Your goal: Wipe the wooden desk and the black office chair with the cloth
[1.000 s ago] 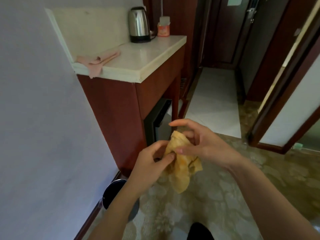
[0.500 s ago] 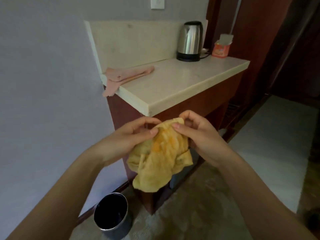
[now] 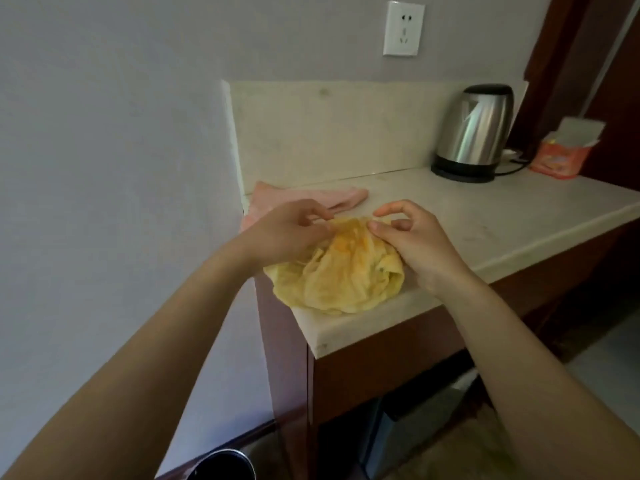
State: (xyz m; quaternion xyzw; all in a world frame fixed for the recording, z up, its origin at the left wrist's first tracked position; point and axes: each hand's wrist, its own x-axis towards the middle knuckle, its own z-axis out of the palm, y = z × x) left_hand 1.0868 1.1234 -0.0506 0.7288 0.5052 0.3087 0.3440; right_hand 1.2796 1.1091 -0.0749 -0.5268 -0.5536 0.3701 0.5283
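Note:
A crumpled yellow cloth (image 3: 341, 275) lies bunched on the near left corner of the pale stone top (image 3: 485, 223) of a reddish wooden counter (image 3: 381, 362). My left hand (image 3: 287, 233) pinches the cloth's upper edge from the left. My right hand (image 3: 412, 244) pinches the same edge from the right, its index finger and thumb raised above the cloth. The black office chair is out of view.
A pink cloth (image 3: 304, 199) lies at the counter's back left corner. A steel kettle (image 3: 472, 131) and an orange tissue pack (image 3: 561, 157) stand at the back right. A wall socket (image 3: 403, 28) is above. A dark bin (image 3: 221, 465) stands on the floor below left.
Both hands carried the yellow cloth up and forward from mid-air in front of the counter and set it down on the counter's near corner. My view came closer to the counter.

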